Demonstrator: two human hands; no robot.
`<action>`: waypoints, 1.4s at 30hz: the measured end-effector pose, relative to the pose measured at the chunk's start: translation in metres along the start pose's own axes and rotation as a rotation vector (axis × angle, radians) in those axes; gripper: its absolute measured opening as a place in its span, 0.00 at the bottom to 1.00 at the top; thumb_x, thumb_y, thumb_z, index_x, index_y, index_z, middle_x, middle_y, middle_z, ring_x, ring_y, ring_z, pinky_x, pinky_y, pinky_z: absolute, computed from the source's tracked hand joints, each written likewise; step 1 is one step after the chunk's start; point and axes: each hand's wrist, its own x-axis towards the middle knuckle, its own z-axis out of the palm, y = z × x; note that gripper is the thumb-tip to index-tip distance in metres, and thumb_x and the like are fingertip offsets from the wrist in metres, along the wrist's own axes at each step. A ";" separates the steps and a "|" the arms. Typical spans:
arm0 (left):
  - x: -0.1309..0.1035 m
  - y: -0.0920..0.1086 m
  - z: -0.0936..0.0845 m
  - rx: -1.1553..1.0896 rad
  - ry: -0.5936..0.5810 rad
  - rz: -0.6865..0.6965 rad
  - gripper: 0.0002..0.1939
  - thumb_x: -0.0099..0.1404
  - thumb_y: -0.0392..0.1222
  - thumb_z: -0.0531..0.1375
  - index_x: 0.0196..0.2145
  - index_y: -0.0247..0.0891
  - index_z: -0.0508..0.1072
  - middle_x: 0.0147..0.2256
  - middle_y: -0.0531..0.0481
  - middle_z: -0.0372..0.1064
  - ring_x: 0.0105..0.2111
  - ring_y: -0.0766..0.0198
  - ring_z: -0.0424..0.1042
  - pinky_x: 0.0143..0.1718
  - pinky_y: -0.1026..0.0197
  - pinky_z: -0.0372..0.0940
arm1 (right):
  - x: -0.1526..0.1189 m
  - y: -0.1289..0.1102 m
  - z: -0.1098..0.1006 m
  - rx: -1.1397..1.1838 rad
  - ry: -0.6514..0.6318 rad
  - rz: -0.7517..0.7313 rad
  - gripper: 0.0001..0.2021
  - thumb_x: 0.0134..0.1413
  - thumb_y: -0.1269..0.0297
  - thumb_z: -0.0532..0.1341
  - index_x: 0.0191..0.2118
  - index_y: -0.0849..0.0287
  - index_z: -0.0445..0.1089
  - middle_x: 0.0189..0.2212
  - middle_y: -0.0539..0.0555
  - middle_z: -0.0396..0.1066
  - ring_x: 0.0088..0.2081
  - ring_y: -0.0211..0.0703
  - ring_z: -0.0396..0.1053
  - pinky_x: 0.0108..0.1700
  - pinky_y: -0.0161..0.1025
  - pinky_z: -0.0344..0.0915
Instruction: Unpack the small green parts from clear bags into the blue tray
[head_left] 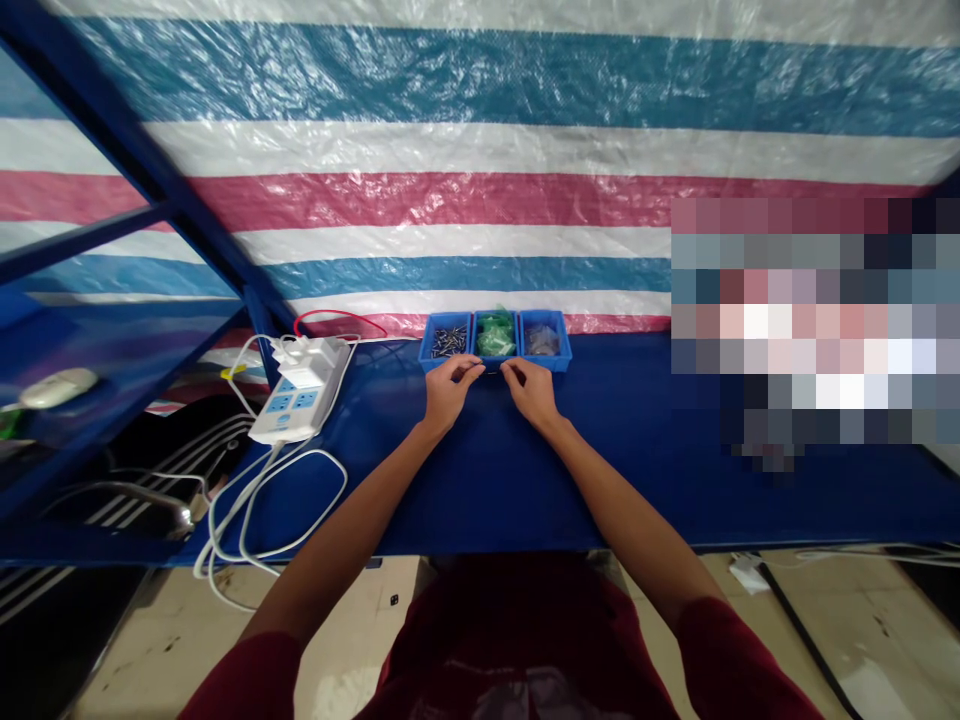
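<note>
My left hand (450, 390) and my right hand (532, 390) are close together just above the table, at the front edge of three blue bins. Thumb and finger of each hand are pinched. A thin, short item seems to lie between the fingertips, too small to name. The left bin (424, 350) holds many small metal screws (450, 342). In the middle bin (496, 365) sits a crumpled green plastic bag (496, 332). A clear plastic bag (543, 341) with small contents fills the right bin (567, 352).
On the left of the blue table (480, 480) lies a white power strip (292, 405) with plugged-in adapters and looped white cables (251, 510). A blue metal frame (135, 150) rises at left. Striped plastic sheeting (480, 200) hangs behind. The right side is pixelated.
</note>
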 end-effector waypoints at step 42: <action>0.017 0.004 -0.025 0.283 0.289 0.142 0.15 0.68 0.49 0.56 0.32 0.37 0.75 0.30 0.48 0.72 0.31 0.62 0.70 0.39 0.60 0.63 | -0.001 0.000 0.001 -0.022 -0.093 -0.019 0.15 0.63 0.59 0.52 0.37 0.59 0.75 0.32 0.54 0.76 0.32 0.42 0.72 0.38 0.35 0.64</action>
